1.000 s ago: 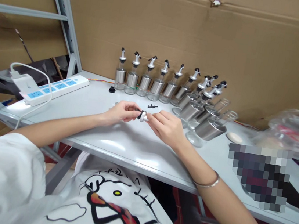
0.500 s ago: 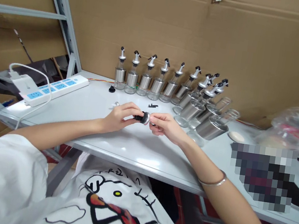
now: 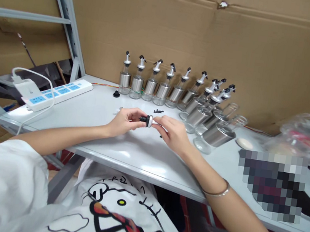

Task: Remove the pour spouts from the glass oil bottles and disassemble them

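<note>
Above the table's near half, a pourer stopper (image 3: 150, 121) with a black ribbed plug and a silver collar lies sideways between my two hands. My left hand (image 3: 125, 121) pinches its black plug end. Thumb and fingers of my right hand (image 3: 173, 131) close on the silver spout side, which they partly cover. Just beyond, a small black plastic piece (image 3: 158, 111) lies on the table. A black stopper (image 3: 116, 94) sits farther left, and a small silver part (image 3: 120, 109) shows behind my left hand.
Several glass bottles with steel sleeves and pourers (image 3: 163, 90) line the back. At the right stands a bottle without a pourer (image 3: 220, 133). A white power strip (image 3: 60, 93) lies left. A white oval object (image 3: 244, 142) and clear plastic bags (image 3: 307, 137) are right.
My right hand has turned, its fingers now lying along the spout side. The left hand keeps its pinch on the plug, and the stopper has shifted slightly left.
</note>
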`<action>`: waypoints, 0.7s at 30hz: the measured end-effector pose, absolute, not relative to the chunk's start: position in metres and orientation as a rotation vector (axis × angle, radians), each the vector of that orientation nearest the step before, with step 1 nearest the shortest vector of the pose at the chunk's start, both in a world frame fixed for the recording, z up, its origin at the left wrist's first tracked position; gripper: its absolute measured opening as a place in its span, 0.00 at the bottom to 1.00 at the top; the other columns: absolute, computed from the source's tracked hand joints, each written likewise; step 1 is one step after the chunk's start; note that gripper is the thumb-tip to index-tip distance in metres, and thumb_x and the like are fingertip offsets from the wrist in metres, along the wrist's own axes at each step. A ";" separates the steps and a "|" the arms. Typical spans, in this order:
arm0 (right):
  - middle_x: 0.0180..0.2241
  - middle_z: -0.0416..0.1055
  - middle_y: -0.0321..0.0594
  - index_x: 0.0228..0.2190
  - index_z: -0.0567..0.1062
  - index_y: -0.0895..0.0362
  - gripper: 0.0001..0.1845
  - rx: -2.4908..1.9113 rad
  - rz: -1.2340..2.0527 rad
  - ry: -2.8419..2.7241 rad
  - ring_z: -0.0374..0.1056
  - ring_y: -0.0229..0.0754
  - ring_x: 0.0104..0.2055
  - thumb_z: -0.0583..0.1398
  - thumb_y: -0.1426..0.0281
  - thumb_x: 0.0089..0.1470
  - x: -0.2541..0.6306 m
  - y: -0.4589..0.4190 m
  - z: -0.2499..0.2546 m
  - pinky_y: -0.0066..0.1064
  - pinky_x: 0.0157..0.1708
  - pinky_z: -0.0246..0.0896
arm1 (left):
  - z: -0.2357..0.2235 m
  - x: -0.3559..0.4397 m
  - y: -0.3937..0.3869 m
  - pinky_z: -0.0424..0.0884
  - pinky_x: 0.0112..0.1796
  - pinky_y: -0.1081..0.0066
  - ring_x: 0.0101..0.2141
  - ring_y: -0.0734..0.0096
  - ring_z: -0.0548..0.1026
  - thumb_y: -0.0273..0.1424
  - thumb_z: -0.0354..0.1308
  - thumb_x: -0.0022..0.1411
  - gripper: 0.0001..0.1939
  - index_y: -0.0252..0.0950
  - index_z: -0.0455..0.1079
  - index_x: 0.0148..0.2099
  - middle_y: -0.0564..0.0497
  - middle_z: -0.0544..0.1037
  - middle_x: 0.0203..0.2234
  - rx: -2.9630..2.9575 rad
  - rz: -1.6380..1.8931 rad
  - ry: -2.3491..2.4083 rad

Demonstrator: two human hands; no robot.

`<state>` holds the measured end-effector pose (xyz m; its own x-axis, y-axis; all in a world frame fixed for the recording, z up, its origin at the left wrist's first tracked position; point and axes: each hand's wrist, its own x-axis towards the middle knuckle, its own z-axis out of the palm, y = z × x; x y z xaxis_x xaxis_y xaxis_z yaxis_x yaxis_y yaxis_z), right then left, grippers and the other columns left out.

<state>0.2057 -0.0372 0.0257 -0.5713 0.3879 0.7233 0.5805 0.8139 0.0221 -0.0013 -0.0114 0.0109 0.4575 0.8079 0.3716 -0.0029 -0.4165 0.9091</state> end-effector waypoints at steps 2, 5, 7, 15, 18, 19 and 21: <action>0.25 0.69 0.39 0.36 0.72 0.59 0.14 -0.697 -0.506 -2.279 0.63 0.36 0.26 0.50 0.66 0.65 0.206 -0.037 0.026 0.28 0.28 0.54 | 0.012 -0.002 -0.012 0.60 0.21 0.75 0.18 0.81 0.63 0.43 0.65 0.51 0.20 0.32 0.70 0.39 0.54 0.72 0.20 1.734 1.019 0.646; 0.23 0.69 0.38 0.34 0.73 0.58 0.14 -0.657 -0.701 -2.292 0.62 0.36 0.25 0.50 0.67 0.66 0.206 -0.039 0.028 0.28 0.28 0.53 | 0.015 -0.003 -0.012 0.59 0.21 0.75 0.18 0.81 0.63 0.46 0.61 0.54 0.21 0.31 0.70 0.38 0.53 0.73 0.21 1.758 0.949 0.631; 0.22 0.68 0.37 0.34 0.73 0.59 0.12 -0.612 -0.780 -2.273 0.61 0.36 0.24 0.52 0.68 0.65 0.204 -0.041 0.029 0.29 0.28 0.52 | 0.018 -0.005 -0.013 0.58 0.20 0.76 0.17 0.81 0.62 0.48 0.59 0.56 0.22 0.31 0.69 0.36 0.54 0.71 0.19 1.793 0.916 0.642; 0.20 0.66 0.36 0.32 0.72 0.60 0.12 -0.570 -0.852 -2.263 0.56 0.36 0.22 0.53 0.69 0.64 0.201 -0.043 0.029 0.30 0.25 0.49 | 0.006 -0.001 -0.012 0.51 0.18 0.76 0.16 0.81 0.53 0.55 0.47 0.61 0.26 0.37 0.56 0.28 0.61 0.54 0.16 1.795 0.802 0.562; 0.20 0.65 0.35 0.30 0.72 0.60 0.15 -0.607 -0.789 -2.293 0.55 0.36 0.22 0.51 0.68 0.65 0.199 -0.044 0.028 0.29 0.25 0.49 | -0.002 0.000 -0.011 0.50 0.18 0.76 0.17 0.80 0.51 0.55 0.42 0.63 0.25 0.38 0.52 0.30 0.61 0.52 0.17 1.841 0.785 0.543; 0.20 0.65 0.36 0.30 0.72 0.60 0.15 -0.617 -0.769 -2.296 0.55 0.35 0.22 0.50 0.68 0.65 0.198 -0.045 0.028 0.29 0.25 0.49 | -0.003 -0.001 -0.011 0.50 0.19 0.76 0.17 0.80 0.51 0.55 0.40 0.63 0.24 0.38 0.51 0.30 0.61 0.52 0.17 1.853 0.782 0.540; 0.20 0.65 0.36 0.30 0.72 0.60 0.16 -0.636 -0.740 -2.293 0.54 0.35 0.22 0.50 0.68 0.65 0.197 -0.045 0.027 0.28 0.25 0.48 | -0.003 -0.002 -0.010 0.50 0.19 0.76 0.17 0.79 0.52 0.54 0.39 0.64 0.23 0.38 0.51 0.31 0.61 0.53 0.17 1.869 0.780 0.533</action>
<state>0.1971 -0.0454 0.0275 -0.6794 0.2420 0.6927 0.6013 0.7246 0.3366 -0.0022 -0.0103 -0.0026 0.6945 0.6635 0.2783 0.0184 -0.4030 0.9150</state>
